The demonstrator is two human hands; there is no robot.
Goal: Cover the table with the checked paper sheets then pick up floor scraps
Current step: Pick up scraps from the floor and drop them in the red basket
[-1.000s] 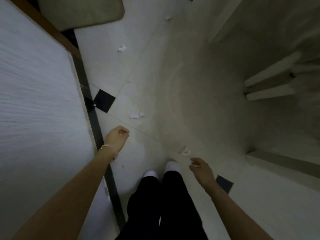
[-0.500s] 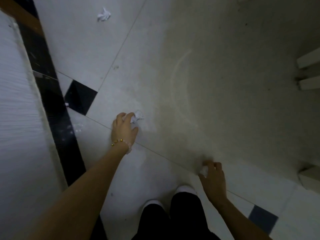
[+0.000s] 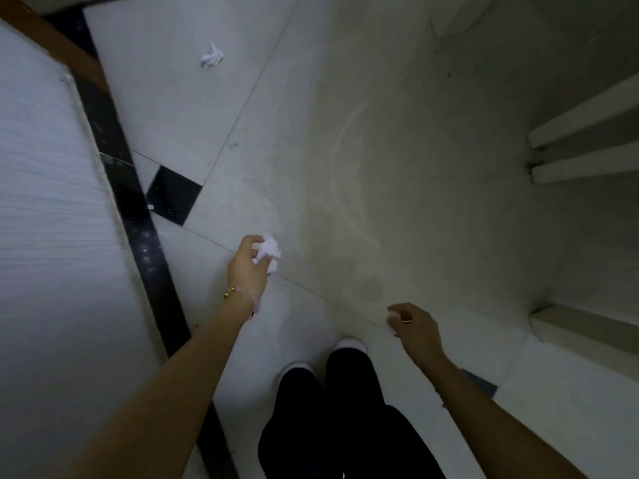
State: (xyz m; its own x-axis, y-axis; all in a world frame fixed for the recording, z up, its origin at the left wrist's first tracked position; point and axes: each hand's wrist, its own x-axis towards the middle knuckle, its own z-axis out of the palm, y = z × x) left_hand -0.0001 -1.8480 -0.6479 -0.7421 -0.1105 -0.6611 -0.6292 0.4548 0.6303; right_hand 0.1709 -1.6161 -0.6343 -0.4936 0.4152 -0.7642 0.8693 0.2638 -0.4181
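Note:
My left hand grips a crumpled white paper scrap above the pale floor tiles, a bead bracelet on its wrist. My right hand is curled around a small white scrap, mostly hidden by the fingers. Another crumpled scrap lies on the floor further ahead, near the top left. The table covered with the pale paper sheet fills the left side.
A dark strip under the table edge runs along the floor, with a black tile inset beside it. White furniture legs or boards stand at the right. My legs and white shoes are at the bottom centre.
Both hands reached down to the floor, each closed on a scrap, and have now lifted with the scraps in them.

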